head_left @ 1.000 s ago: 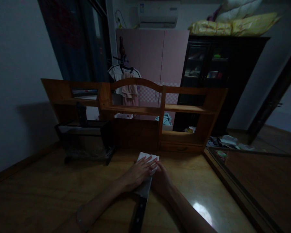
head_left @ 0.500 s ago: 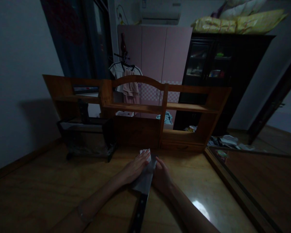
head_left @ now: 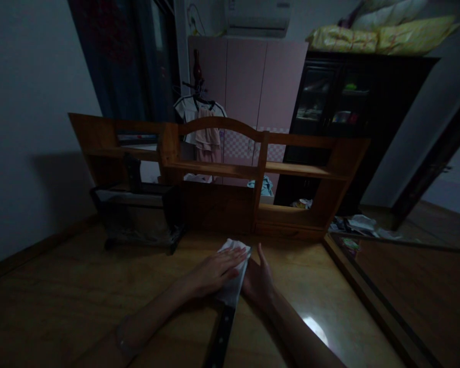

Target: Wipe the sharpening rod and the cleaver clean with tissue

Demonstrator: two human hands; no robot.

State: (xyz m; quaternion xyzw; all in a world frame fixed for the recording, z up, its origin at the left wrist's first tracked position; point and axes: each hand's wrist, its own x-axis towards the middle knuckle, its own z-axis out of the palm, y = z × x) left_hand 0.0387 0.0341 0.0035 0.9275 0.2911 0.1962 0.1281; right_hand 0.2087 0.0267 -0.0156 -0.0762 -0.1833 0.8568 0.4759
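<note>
A kitchen knife with a broad blade (head_left: 230, 292) and a black riveted handle (head_left: 223, 332) points away from me, handle toward the near edge of the view. My left hand (head_left: 218, 268) presses a white tissue (head_left: 233, 246) over the upper face of the blade, fingers long and close together. Against the blade's right side, my right hand (head_left: 258, 283) supports the knife from beside and below, its thumb raised off the metal. The fingers of that hand are mostly hidden behind the blade.
A black knife rack (head_left: 136, 217) with a dark-handled knife (head_left: 132, 171) stands at the left on the wooden tabletop (head_left: 99, 296). Behind is a low wooden shelf unit (head_left: 214, 168). A raised wooden edge (head_left: 352, 276) borders the right side.
My left hand and the tissue have shifted rightward over the blade, and the tissue covers more of it. My right thumb has lifted from the blade's edge.
</note>
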